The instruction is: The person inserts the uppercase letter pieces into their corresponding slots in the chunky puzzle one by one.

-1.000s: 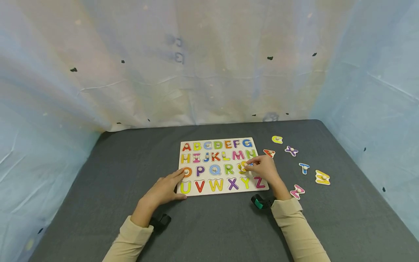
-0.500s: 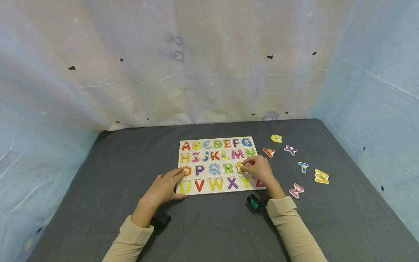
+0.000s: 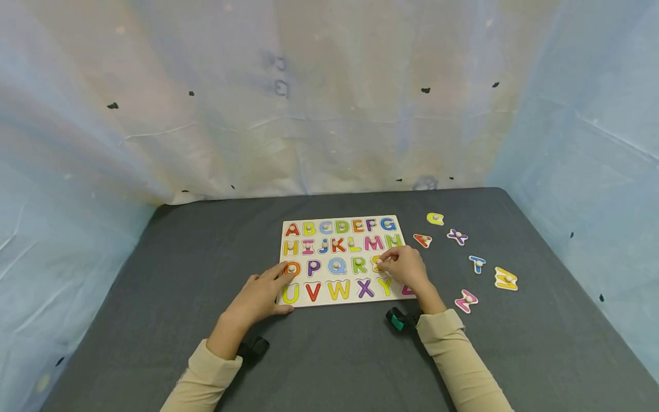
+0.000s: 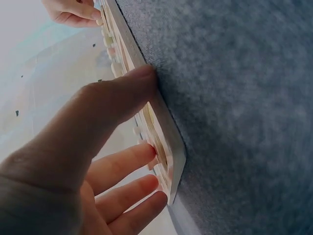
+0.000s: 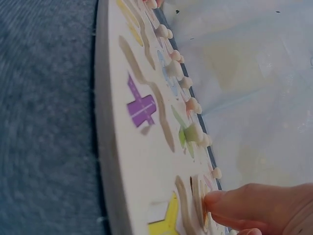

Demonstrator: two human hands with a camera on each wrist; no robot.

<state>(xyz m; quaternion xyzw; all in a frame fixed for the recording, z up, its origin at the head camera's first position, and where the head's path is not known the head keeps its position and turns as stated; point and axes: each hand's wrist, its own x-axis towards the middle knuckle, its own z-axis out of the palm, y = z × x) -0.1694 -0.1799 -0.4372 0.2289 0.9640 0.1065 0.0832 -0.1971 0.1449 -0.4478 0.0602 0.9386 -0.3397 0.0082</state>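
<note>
A wooden alphabet puzzle board (image 3: 324, 269) lies on the dark cloth. My right hand (image 3: 407, 268) pinches the knob of a yellow letter S piece (image 3: 375, 265) over the third row, right of the green R (image 3: 358, 265). Fingers partly hide the piece, so I cannot tell whether it sits flush. In the right wrist view, the thumb tip (image 5: 215, 198) is at this piece. My left hand (image 3: 259, 294) rests at the board's front left corner, fingers beside the orange O (image 3: 292, 269). Its thumb (image 4: 142, 78) touches the front edge in the left wrist view.
Loose letter pieces lie right of the board: a yellow U (image 3: 435, 219), a red V (image 3: 423, 240), a purple X (image 3: 457, 237), a blue T (image 3: 477, 264), a yellow W (image 3: 507, 278) and a pink Z (image 3: 466, 301). The bottom row shows printed recesses without knobs.
My right hand has shifted slightly left with the S piece and come to the S place, then stayed nearly still. The left hand has kept its place on the board.
</note>
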